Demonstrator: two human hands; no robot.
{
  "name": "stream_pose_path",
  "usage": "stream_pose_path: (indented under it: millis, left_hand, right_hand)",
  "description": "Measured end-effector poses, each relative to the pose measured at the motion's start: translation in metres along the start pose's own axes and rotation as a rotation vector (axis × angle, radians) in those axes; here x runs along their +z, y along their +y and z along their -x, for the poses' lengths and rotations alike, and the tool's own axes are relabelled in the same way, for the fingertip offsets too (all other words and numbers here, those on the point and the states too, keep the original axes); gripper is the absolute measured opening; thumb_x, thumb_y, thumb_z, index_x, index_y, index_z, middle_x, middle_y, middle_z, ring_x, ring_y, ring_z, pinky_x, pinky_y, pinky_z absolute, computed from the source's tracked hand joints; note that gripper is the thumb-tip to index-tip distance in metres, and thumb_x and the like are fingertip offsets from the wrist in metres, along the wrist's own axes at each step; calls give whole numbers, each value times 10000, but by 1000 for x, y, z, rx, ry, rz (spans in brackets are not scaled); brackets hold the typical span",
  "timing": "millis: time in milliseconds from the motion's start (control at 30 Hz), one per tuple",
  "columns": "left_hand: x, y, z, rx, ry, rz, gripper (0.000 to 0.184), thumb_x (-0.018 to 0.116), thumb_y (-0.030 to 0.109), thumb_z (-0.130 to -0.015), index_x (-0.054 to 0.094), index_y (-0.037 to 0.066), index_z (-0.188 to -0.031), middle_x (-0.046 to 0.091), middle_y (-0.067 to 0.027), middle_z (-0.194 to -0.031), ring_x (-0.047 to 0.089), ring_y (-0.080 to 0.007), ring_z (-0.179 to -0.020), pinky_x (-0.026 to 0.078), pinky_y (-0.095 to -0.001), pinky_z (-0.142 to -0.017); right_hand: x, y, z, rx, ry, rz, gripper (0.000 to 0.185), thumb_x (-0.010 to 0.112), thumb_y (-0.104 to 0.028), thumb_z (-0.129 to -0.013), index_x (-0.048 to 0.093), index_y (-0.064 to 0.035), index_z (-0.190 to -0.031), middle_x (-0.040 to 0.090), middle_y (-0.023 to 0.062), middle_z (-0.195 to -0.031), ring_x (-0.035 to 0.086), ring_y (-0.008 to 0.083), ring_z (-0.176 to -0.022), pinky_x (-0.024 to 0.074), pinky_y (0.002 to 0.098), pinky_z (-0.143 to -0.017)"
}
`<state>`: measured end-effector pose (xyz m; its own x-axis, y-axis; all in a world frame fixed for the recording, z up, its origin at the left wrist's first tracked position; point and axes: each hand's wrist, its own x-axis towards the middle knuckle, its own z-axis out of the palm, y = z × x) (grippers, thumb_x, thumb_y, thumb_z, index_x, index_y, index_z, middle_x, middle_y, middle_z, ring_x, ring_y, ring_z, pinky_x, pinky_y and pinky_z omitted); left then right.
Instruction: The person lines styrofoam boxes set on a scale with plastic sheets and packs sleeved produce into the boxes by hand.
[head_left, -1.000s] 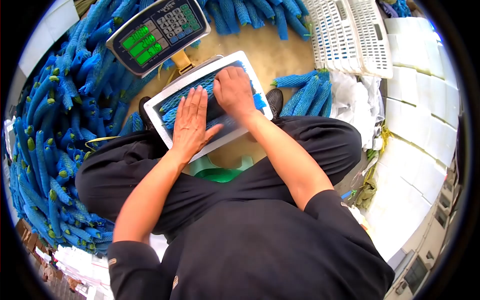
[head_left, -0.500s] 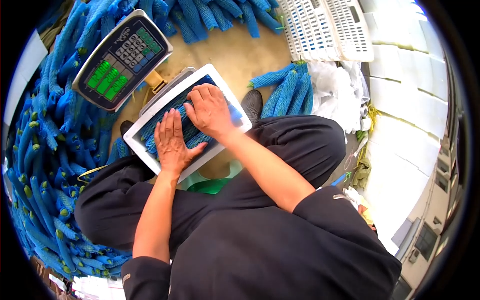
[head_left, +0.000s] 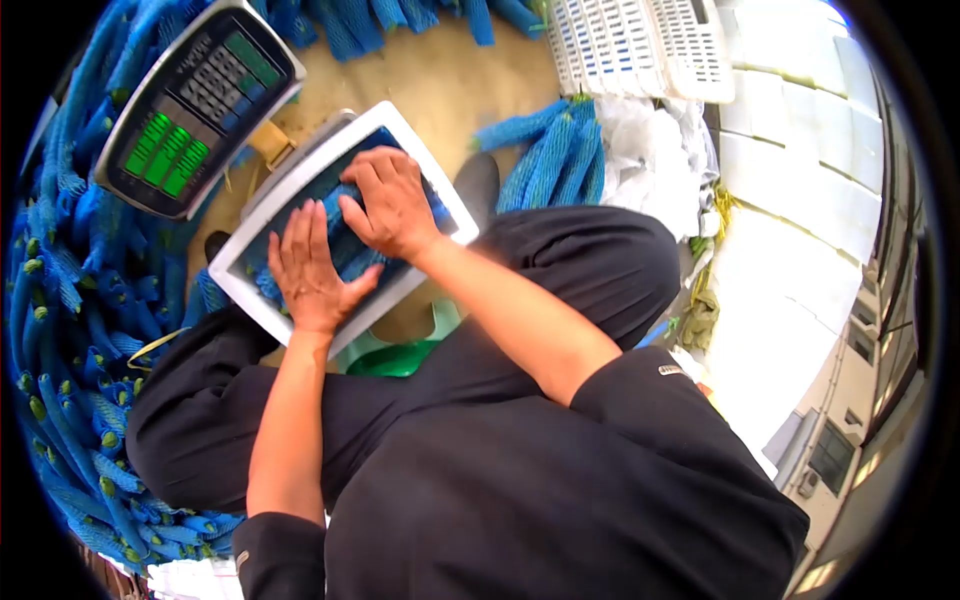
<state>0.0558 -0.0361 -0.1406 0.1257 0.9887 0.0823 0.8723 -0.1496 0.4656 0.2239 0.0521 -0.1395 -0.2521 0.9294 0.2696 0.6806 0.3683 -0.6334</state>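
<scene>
A white foam box stands in front of me, close to the digital scale. Inside it lie long bundles in blue mesh, mostly covered by my hands. My left hand rests flat on the left part of these bundles, its fingers stretched out and thumb spread. Further right and slightly higher, my right hand presses on the bundles with bent fingers and the thumb apart. Neither hand is wrapped round a bundle. What the mesh contains inside the box is hidden.
The scale's display glows green at upper left. A large heap of blue mesh bundles with green tips surrounds the left side. At upper right are a white plastic crate, more mesh bundles and clear plastic bags. White foam boxes line the right.
The whole view has shifted, so things appear further left and slightly higher. Both hands stay on the bundles in the box, with little change in their pose.
</scene>
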Motion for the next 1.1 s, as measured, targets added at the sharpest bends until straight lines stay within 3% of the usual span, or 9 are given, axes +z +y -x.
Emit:
stream_pose_path:
  millis: [367, 633, 700, 833, 900, 967, 1000, 1033, 1100]
  left_hand:
    - [0, -3, 8, 0, -32, -38, 1242, 845, 681, -719, 285, 108, -1668, 413, -107, -1656, 335, -291, -1565, 156, -537, -1299]
    - [-29, -11, 9, 90, -47, -19, 974, 822, 460, -865, 382, 50, -1631, 442, -204, -1646, 428, -382, -1510, 229, -560, -1283]
    - [-46, -24, 15, 16, 77, 66, 856, 826, 329, -875, 442, 43, -1584, 497, -216, -1583, 515, -401, -1406, 311, -518, -1244]
    - [-40, -65, 29, -601, 520, 217, 729, 788, 276, -863, 506, -10, -1473, 571, -271, -1442, 505, -426, -1362, 386, -485, -1167]
    - [-32, -81, 44, -878, 470, 167, 777, 774, 284, -851, 466, -51, -1481, 549, -330, -1439, 488, -454, -1365, 373, -489, -1183]
    - [-39, -75, 53, -1167, 186, 777, 750, 750, 227, -815, 468, -89, -1434, 603, -266, -1354, 610, -364, -1183, 479, -452, -1043]
    - [-26, -84, 66, -1157, 35, 1075, 682, 749, 190, -789, 528, -79, -1376, 650, -197, -1256, 643, -317, -1088, 513, -436, -936]
    - [-23, -91, 72, -1129, -173, 918, 603, 735, 228, -812, 517, 8, -1329, 626, -169, -1156, 665, -317, -1003, 556, -474, -806]
    - [-9, -94, 83, -1119, -108, 1069, 581, 724, 208, -824, 518, 41, -1342, 630, -157, -1166, 666, -332, -1038, 570, -524, -844]
  right_hand:
    - [9, 2, 5, -86, 21, 61, 269, 725, -277, -899, 661, -103, -1094, 630, 101, -1150, 578, 341, -1164, 435, 495, -1018]
    - [-7, -4, 8, -145, 36, 163, 269, 700, -317, -949, 683, -101, -1108, 674, 110, -1173, 608, 324, -1185, 344, 539, -1221]
    - [-24, -2, -3, -59, 37, 131, 271, 691, -292, -940, 694, -108, -1139, 694, 133, -1215, 628, 338, -1201, 409, 500, -1177]
    - [-37, 43, -12, 388, 58, 5, 354, 695, -272, -886, 718, -79, -1183, 738, 157, -1213, 663, 345, -1221, 495, 439, -1083]
    - [-45, 68, -6, 738, -154, -75, 439, 697, -277, -859, 713, -56, -1238, 745, 172, -1227, 674, 339, -1215, 504, 433, -1063]
    - [-81, 53, 6, 683, -547, -270, 531, 670, -303, -862, 646, -11, -1305, 720, 237, -1225, 660, 390, -1228, 502, 412, -1047]
    - [-53, 76, 27, 664, -389, -224, 562, 664, -310, -856, 639, -26, -1340, 720, 241, -1238, 680, 372, -1201, 513, 406, -1039]
    - [-59, 67, 27, 689, -386, -223, 557, 662, -308, -854, 643, -29, -1336, 724, 241, -1226, 686, 372, -1190, 517, 408, -1032]
    - [-75, 41, 22, 748, -379, -219, 547, 659, -303, -851, 651, -36, -1328, 733, 240, -1204, 697, 371, -1167, 524, 411, -1018]
